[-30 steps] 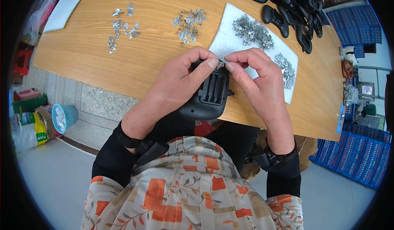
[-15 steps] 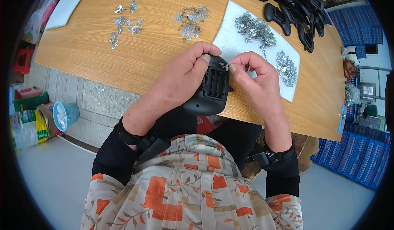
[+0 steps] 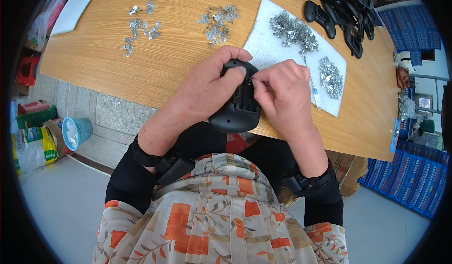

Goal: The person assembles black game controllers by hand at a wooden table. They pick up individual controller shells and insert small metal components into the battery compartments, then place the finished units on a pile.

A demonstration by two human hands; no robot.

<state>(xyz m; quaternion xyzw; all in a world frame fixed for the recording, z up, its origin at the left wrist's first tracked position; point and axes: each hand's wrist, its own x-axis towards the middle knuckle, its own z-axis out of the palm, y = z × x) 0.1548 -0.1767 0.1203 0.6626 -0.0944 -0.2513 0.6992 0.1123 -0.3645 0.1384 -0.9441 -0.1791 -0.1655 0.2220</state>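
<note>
Now R hand (image 3: 285,94) has shifted left, so metal clip (image 3: 249,81) sits at battery slot's (image 3: 246,101) far end; I can't tell if it's pinched. L hand (image 3: 197,90) grips controller (image 3: 235,119), table's (image 3: 103,57) near edge.

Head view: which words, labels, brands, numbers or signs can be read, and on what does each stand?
None can be read.
Yellow, green and white bag: markings too blurred.
Blue stacks at lower right: any markings too small.
Black game controller: no lettering visible.

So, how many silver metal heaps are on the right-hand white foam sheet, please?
2: a larger heap towards the far edge, a smaller heap further right. Others may be hidden.
</note>
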